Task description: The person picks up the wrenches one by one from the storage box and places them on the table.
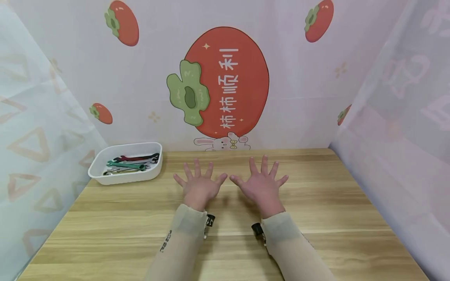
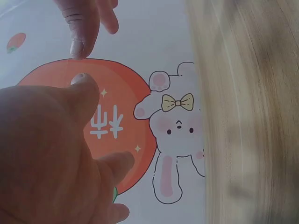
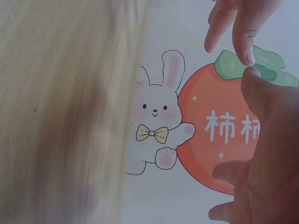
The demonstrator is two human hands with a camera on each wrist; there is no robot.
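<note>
Both hands hover over the middle of the wooden table (image 1: 225, 249), backs up and fingers spread wide. The left hand (image 1: 200, 186) holds nothing, and its thumb points toward the other hand. Opposite it, the right hand (image 1: 261, 189) is likewise bare, the two thumb tips close together with a small gap in the head view. In the left wrist view the left hand (image 2: 51, 149) fills the lower left. The right wrist view has the right hand (image 3: 271, 144) along its right side. Farther left lies a white tray (image 1: 128, 179) of wrenches (image 1: 130, 165), some green, red and silver.
A white backdrop (image 1: 291, 117) printed with persimmons and a rabbit rises behind the table's far edge. Pale printed sheets (image 1: 397, 156) hang along the left and right sides. Small black cameras (image 1: 258, 229) are strapped at both wrists.
</note>
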